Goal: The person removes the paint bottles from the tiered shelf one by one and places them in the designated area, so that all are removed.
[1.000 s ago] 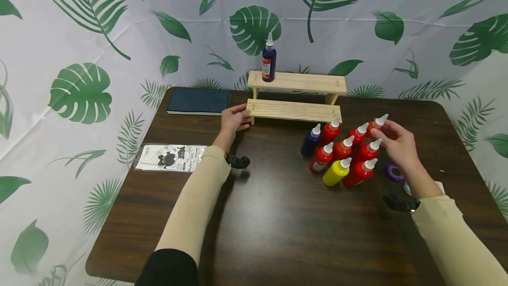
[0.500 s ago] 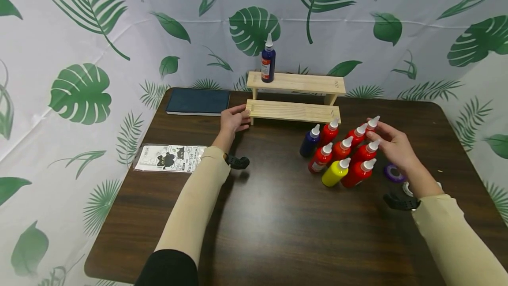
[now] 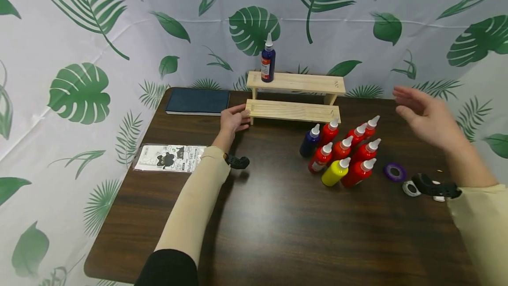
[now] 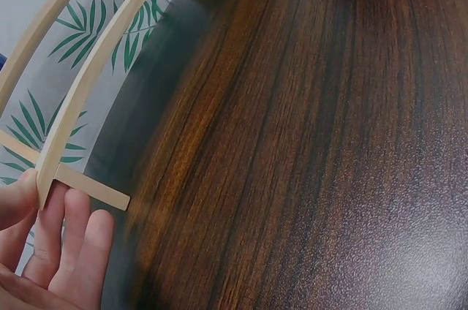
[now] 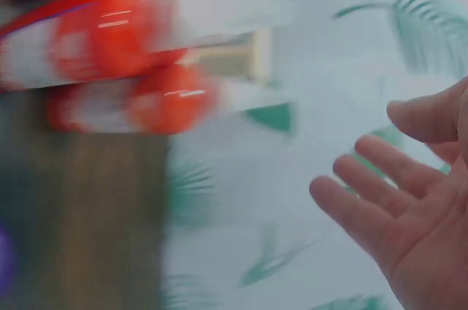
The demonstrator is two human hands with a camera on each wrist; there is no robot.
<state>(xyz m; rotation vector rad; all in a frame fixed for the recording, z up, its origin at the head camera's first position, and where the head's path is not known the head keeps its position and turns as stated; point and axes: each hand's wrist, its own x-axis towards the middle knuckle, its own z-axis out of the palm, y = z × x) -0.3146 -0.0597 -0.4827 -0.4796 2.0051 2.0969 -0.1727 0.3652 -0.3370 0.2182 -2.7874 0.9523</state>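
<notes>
At the left end of a two-step wooden rack (image 3: 293, 110), my left hand (image 3: 234, 119) pinches the lower board. The left wrist view shows the thumb on one side of that board and the fingers (image 4: 93, 251) on the other, beside a short leg. My right hand (image 3: 430, 116) is raised in the air to the right, fingers extended, holding nothing. Left of it stands a cluster of squeeze bottles with white nozzles: several red bottles (image 3: 360, 173), a yellow bottle (image 3: 335, 172) and a dark blue bottle (image 3: 310, 142). Another blue bottle (image 3: 268, 63) stands on the rack's upper step.
A dark blue book (image 3: 197, 101) lies at the table's back left. Nearer is a packaged ruler set (image 3: 168, 158). Purple tape (image 3: 394, 172) and a white roll (image 3: 411, 189) lie under the right forearm's side. A leaf-print cloth (image 3: 178, 56) hangs behind the brown table (image 3: 270, 233).
My right hand has let go of the rearmost red bottle, which now stands with the others, and has moved up and right. The left hand stays on the rack.
</notes>
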